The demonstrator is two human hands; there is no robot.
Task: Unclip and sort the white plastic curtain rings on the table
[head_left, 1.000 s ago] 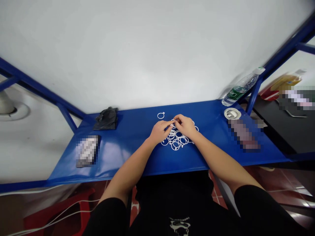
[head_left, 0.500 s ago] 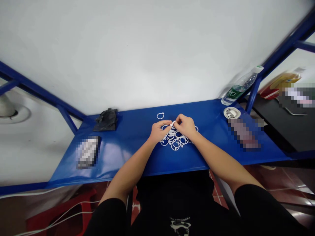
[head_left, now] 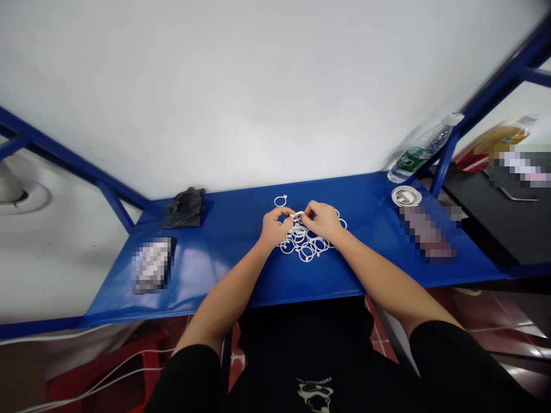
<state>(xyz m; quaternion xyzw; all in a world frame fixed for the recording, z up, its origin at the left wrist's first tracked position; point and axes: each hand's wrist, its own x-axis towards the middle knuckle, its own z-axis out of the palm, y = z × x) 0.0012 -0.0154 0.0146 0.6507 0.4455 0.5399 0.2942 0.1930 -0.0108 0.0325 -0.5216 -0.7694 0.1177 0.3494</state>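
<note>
- Pinching one white ring btwn both hands, just above the pile; seen nearly edge-on.
- L hand: thumb & fingertips closed on ring's L end.
- R hand: thumb & index gripping its R end; other fingers curled, partly hidden.
- Pile of white rings overlapping on blue table, under & btwn hands; small tabs on some, no writing legible.
- Lone ring flat behind L hand, apart from pile.
- Clear bottle far R, tilted, white cap; green label w/ white mark, words too small to read.
- White coil just in front of bottle; pixelated item next to it, any text masked.
- Far L: black bag; nearer, pixelated pack, print masked too.
- Black shirt: pale graphic w/ curved lettering above, can't make out words.
- Yellow-and-red container beyond frame at R, brand n/a (blurry).
</note>
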